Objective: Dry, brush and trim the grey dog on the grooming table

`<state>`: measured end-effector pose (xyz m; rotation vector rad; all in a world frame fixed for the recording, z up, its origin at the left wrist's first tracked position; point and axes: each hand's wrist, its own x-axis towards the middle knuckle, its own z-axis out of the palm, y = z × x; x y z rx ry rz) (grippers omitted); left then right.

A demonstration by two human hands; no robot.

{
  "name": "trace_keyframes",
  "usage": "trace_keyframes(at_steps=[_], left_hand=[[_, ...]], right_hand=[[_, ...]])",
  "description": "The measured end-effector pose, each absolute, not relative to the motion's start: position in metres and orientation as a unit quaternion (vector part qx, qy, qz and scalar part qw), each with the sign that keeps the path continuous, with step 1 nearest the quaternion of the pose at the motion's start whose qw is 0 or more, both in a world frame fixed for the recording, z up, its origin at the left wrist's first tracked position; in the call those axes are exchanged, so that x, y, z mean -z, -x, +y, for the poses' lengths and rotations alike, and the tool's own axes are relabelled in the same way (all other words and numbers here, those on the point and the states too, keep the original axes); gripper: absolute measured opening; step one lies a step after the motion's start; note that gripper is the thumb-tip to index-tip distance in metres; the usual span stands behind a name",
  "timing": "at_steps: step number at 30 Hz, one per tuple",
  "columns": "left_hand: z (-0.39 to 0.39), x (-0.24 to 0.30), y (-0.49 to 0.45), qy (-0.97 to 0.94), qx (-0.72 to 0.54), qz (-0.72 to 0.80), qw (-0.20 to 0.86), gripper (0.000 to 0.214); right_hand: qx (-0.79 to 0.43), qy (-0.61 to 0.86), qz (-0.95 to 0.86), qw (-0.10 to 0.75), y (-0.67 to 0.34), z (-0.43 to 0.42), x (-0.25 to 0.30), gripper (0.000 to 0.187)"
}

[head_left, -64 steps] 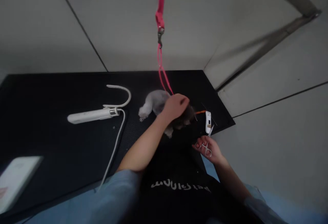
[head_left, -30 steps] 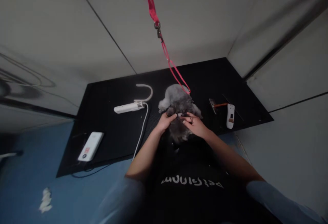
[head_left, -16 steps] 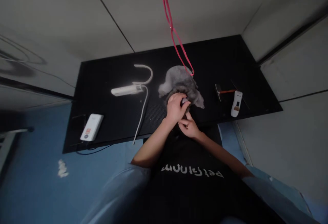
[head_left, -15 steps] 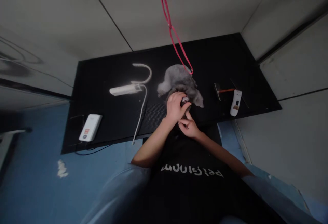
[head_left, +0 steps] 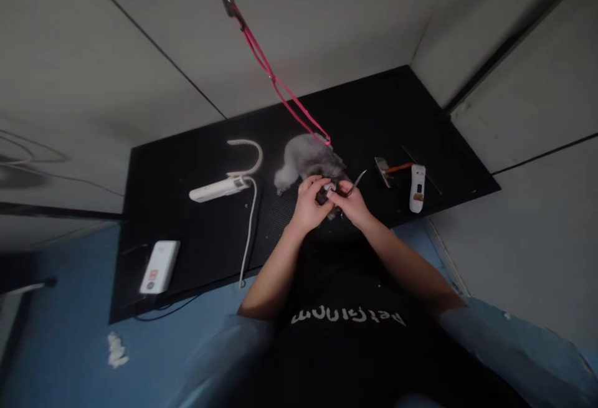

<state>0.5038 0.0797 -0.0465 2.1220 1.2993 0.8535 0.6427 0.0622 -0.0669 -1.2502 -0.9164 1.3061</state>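
A small grey furry animal (head_left: 301,156), clipped short, is on the black table with its head end toward me. Around its head lies my left hand (head_left: 309,204), fingers bent and closed on the fur near a pale ear-like patch. My right hand (head_left: 354,205) meets it from the other side, its thumb touching that same patch. Out of the right hand sticks a thin curved metal blade, which looks like grooming scissors (head_left: 359,179), pointing away to the upper right. The scissors' handles are mostly hidden by the fingers. Much of the animal's head is covered by both hands.
A pink loop leash (head_left: 273,78) hangs from above to the animal's back. On the black table (head_left: 196,246) are a white corded device (head_left: 219,189), a white power-bank-like box (head_left: 159,266), a white clipper (head_left: 417,189) and an orange-handled brush (head_left: 384,171). Walls border the table.
My right hand has moved up to the animal's head, and the scissors' blade now shows beyond it. My left hand has shifted slightly on the head. The whole view has tilted.
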Motion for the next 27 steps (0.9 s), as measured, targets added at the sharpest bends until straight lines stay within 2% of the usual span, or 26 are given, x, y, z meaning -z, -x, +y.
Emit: trace_keyframes(at_steps=[3,10,19,27], left_hand=[[0.076,0.038,-0.486,-0.772,-0.285,0.481,0.301,0.038],[0.071,0.049,-0.471,-0.748,-0.326,0.518,0.258,0.033],[0.075,0.052,-0.467,-0.769,-0.297,0.497,0.272,0.034],[0.070,0.056,-0.472,-0.766,-0.311,0.488,0.280,0.039]], right_hand=[[-0.533,0.520,-0.386,0.545,-0.624,0.056,0.068,0.029],[-0.629,0.483,-0.296,0.532,-0.610,0.042,0.070,0.030],[-0.513,0.561,-0.391,0.519,-0.626,0.045,0.059,0.034],[-0.530,0.597,-0.346,0.493,-0.629,0.037,0.070,0.032]])
